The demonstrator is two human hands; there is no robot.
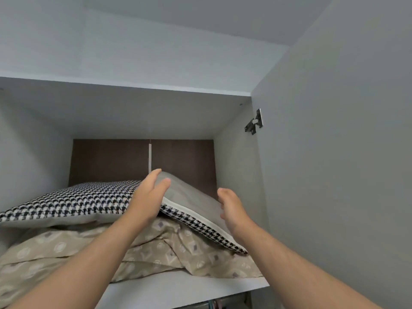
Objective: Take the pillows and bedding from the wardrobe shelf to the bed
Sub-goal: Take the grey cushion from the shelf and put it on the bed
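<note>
The task had barely begun: everything to be carried was on the shelf (pixel 178 288), and nothing had been lifted clear of it. A black-and-white checked pillow (pixel 78 201) lay on top of the pile toward the left end of the shelf. What looked like a second pillow, the grey-faced pillow (pixel 191 197), leaned tilted toward the right end, with a checked band and pale piping along its lower edge. Whether the two were really separate could not be told. Under both, the beige patterned bedding (pixel 156 253) lay folded and rumpled directly on the shelf, reaching close to its front edge.

The left hand (pixel 148 192) was stretched over the middle of the shelf, fingers straight and spread, thumb resting on the grey-faced pillow's raised top edge; it pinched nothing. The right hand (pixel 231 212) hovered just beside that pillow's right side, fingers loosely curled, holding nothing.

Still to do, by my judgement: grip the pillows, draw them off the shelf, carry them to the bed, then return for the bedding. The bed was not in view.

No brand, label or writing was readable anywhere; a metal hinge (pixel 254 122) above the shelf's right end bore no visible mark.
</note>
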